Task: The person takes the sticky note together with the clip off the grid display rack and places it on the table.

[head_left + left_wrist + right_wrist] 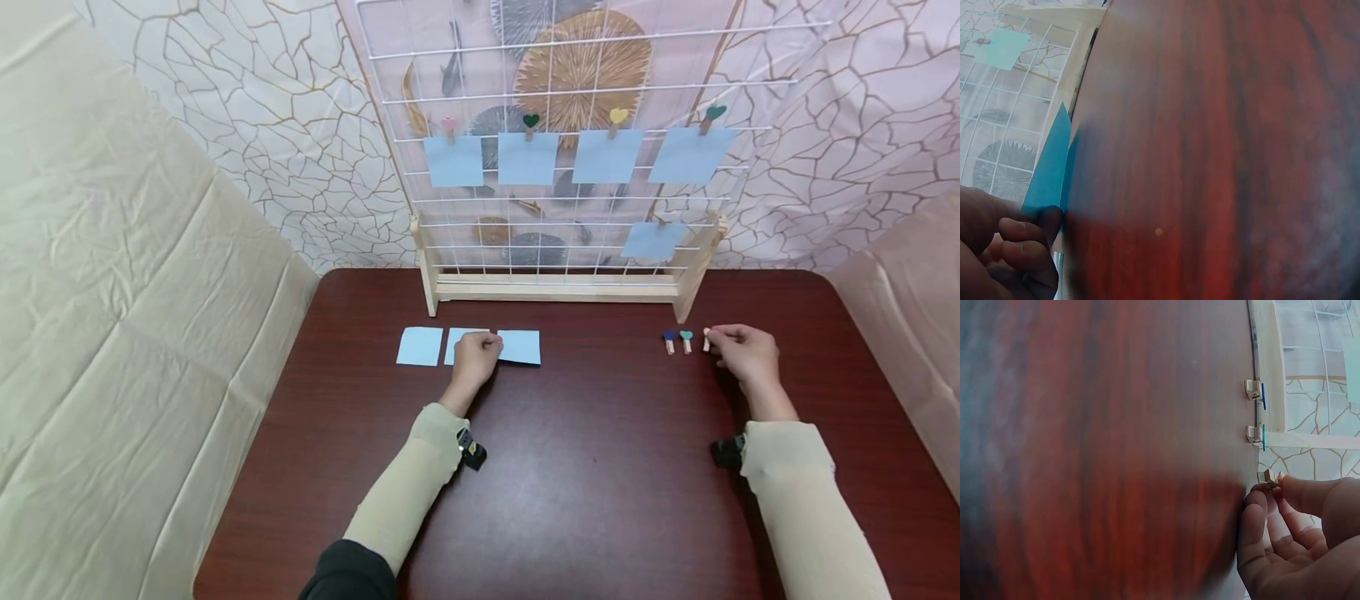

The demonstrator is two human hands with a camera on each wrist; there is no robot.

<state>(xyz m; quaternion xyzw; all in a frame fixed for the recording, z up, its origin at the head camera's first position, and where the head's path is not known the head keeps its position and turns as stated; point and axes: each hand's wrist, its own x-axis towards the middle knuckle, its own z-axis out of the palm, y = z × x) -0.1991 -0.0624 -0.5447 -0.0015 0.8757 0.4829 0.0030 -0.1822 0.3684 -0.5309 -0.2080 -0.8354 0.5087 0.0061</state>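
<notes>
My left hand (476, 354) pinches the left edge of a blue paper square (519, 347), whose lower edge stands slightly off the table in the head view. In the left wrist view the same paper square (1051, 165) tilts up from between thumb and fingers. Two more squares lie to the left: one fully visible paper (419, 346) and a middle paper (459, 335) partly covered by the hand. My right hand (746, 358) pinches a small wooden clothespin (1266, 477) with a pinkish top. Beside it lie a teal heart clothespin (686, 341) and a dark blue one (670, 341).
A white wire grid (480, 223) on a wooden stand (555, 288) rises at the table's back edge. Four blue papers hang in a row from heart clothespins, such as a yellow one (618, 116). A fifth paper (654, 241) hangs lower right.
</notes>
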